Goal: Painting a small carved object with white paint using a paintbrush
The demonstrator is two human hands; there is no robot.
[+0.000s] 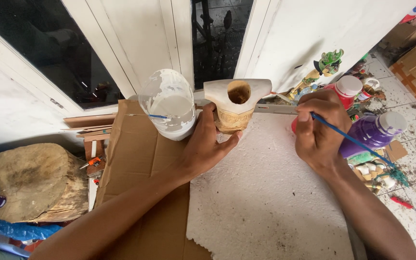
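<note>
— Between our two hands, what do we have?

— A carved wooden piece (237,103), pale on top with a round hollow in it and a browner carved lower part. Our left hand (205,144) is wrapped around that lower part from the left, thumb up along its side, holding it upright above the white foam sheet (266,192).

— And our right hand (318,127)?

— It is curled tight around a thin blue paintbrush (350,139), the handle running down and away to the right past our wrist. The bristle end is hidden behind our fingers, so we cannot tell whether it touches the wood.

— What sits just left of our left hand?

— A cut clear plastic container (167,103) smeared inside with white paint, a small stick with a blue tip laid across it. It stands on brown cardboard (140,159), which runs under our left forearm.

— And beyond our right hand?

— A red bottle with a white cap (345,91), partly behind our knuckles, and a purple bottle with a white cap (374,130) lying tilted just to the right. Farther back there is a small painted figurine (323,67) against the white wall.

— Anything far off to our left?

— A wooden stump (37,180), well apart from our left arm.
</note>
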